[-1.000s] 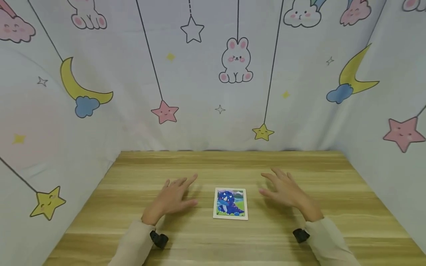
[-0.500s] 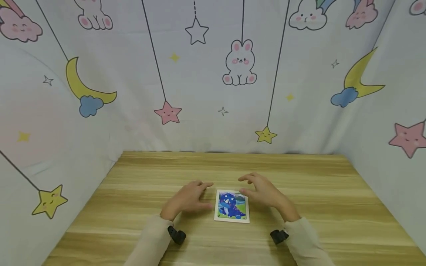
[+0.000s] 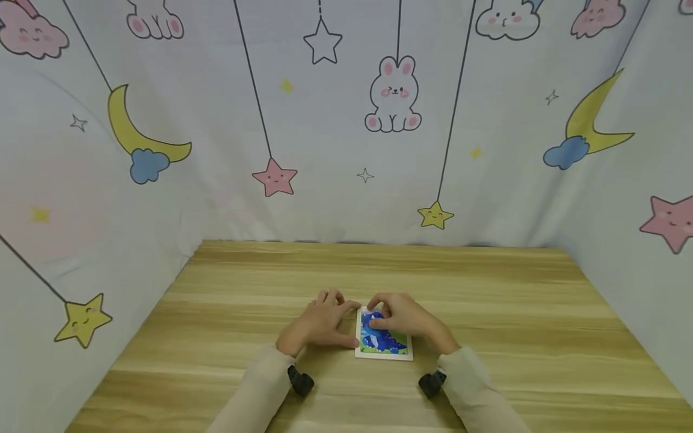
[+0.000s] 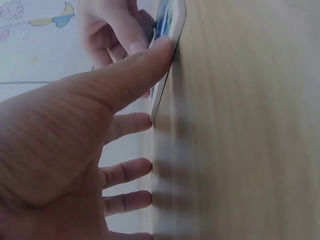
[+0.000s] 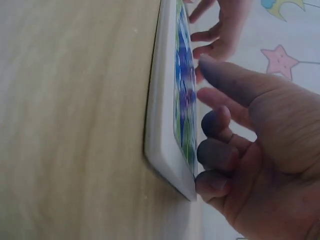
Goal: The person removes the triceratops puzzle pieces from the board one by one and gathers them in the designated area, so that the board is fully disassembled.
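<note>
The left hand is spread, its thumb long and straight with the tip on the left edge of the picture board, near the front corner. Its index finger reaches to the board's far left corner, and the other fingers fan out with their tips down at the counter. It is not closed around anything.

The right hand is over the board's upper part, thumb and index finger stretched out with a gap between their tips, the remaining three fingers curled in close to the picture surface. Whether the right hand is grasping any part of the picture cannot be told.

The board lies flat on the counter between the hands, a white frame around a blue dinosaur on green, partly covered by the right hand. Farther out, each wrist carries a small black camera beside a light sleeve. Behind the counter hangs a pale cloth printed with stars, moons and rabbits.
</note>
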A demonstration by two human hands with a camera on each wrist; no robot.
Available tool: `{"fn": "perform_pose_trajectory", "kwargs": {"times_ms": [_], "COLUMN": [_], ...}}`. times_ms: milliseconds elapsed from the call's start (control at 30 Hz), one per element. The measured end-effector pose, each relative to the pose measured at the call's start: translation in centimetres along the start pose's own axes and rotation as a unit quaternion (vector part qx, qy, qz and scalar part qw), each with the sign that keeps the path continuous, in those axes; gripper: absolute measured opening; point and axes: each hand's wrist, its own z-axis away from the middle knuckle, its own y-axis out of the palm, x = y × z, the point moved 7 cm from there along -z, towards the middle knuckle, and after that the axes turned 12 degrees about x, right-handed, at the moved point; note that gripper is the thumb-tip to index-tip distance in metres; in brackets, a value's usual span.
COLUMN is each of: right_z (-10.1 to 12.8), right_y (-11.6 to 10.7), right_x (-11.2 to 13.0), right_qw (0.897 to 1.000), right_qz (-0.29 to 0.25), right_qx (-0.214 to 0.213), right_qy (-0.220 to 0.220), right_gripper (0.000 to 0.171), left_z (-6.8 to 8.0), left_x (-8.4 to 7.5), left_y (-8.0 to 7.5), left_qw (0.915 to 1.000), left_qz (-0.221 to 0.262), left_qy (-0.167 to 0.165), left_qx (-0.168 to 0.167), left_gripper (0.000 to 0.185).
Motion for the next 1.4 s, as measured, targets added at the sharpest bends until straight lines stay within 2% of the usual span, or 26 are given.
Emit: {"fn": "perform_pose_trajectory", "kwargs": {"times_ms": [233,567,700,900,1100,1400], "right_z": [0.0,-0.8,-0.8,-0.6,-0.5,0.0], "right_y": [0.3,-1.3,-1.3,-0.6,0.4,0.7], "right_x": [-0.3,0.8,0.5,0.2,0.1,0.1], "right_qw": [1.0,0.999,0.999,0.998,0.996,0.997], "right_qz": [-0.017,-0.029,-0.021,-0.042,-0.048,-0.048], "right_qx": [0.01,0.027,0.027,0.024,0.035,0.037], "right_qy": [0.021,0.024,0.033,0.05,0.063,0.056], "right_gripper": [0.026,0.023,0.02,0.025,0.023,0.024], "left_z": [-0.3,-0.9,-1.2,-1.5,-2.1,-2.5], "left_x": [-0.6,-0.4,-0.5,-0.6,-0.6,-0.8], "left_y": [0.0,-1.8,-1.9,-1.7,-1.4,-0.7], "left_qw": [0.9999,0.9997,0.9997,0.9994,0.9987,0.9961], "left_qz": [0.0,-0.002,0.005,0.002,0.0,0.024], "left_qy": [-0.008,-0.022,-0.016,-0.014,-0.038,-0.066], "left_qx": [0.007,0.013,0.016,0.031,0.034,0.053], "left_gripper": [0.077,0.075,0.074,0.067,0.046,0.046]}}
